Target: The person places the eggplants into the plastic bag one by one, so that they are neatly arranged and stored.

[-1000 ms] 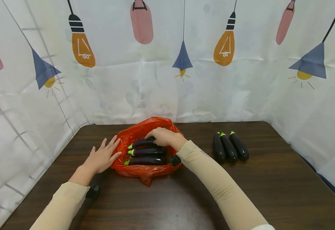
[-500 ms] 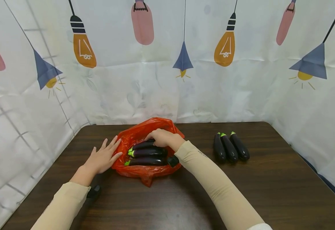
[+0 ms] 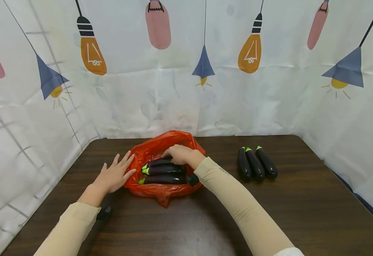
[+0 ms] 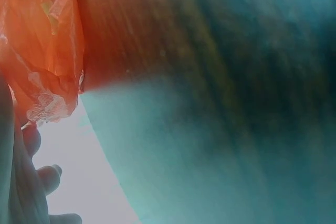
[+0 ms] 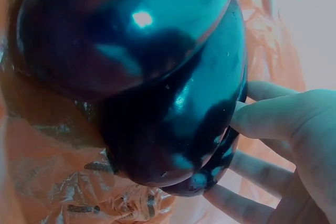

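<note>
An open red plastic bag (image 3: 164, 193) lies on the table, three dark eggplants inside it with green stem ends to the left. At the back of the row, my right hand (image 3: 185, 155) holds the far eggplant (image 3: 159, 162). That eggplant lies against the middle eggplant (image 3: 167, 170); the near eggplant (image 3: 167, 179) is in front. In the right wrist view, thumb and fingers (image 5: 252, 169) are around the far eggplant, mostly hidden behind the others. My left hand (image 3: 113, 177) has its fingers spread at the bag's left rim, which shows crumpled in the left wrist view.
Three more eggplants (image 3: 256, 164) lie side by side on the right of the dark wooden table (image 3: 173, 227). Behind and beside the table hangs a white curtain (image 3: 173, 96) printed with lamps and bulbs.
The far eggplant has shifted toward me, closing up against the middle one, and my right hand has come slightly nearer with it. My left hand has hardly moved.
</note>
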`<state>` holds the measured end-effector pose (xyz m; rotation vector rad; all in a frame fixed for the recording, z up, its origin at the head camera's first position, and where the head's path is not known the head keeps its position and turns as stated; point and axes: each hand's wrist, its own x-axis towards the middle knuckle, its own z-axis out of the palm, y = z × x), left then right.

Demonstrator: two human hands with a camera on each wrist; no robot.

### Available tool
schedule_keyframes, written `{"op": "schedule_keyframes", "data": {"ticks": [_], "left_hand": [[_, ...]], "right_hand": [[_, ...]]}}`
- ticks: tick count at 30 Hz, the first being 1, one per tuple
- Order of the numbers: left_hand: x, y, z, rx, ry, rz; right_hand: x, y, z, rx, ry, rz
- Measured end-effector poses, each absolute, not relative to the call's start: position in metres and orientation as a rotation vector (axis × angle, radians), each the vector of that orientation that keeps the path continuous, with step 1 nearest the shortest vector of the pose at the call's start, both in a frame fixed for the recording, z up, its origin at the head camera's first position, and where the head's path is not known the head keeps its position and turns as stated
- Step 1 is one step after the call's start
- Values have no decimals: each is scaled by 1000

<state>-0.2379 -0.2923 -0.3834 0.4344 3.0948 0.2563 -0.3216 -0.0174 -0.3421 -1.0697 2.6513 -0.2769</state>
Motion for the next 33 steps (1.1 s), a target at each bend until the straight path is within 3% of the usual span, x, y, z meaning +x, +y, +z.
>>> {"op": "schedule_keyframes", "data": {"ticks": [16,33], "left_hand": [[-238,-292,-383,430,3087,251],[-240,-293,-383,422,3072,266]], "right_hand": [[-323,-16,-339,-1100,2630,-268],[-312,13,-309,-1210,2605,-463]]}}
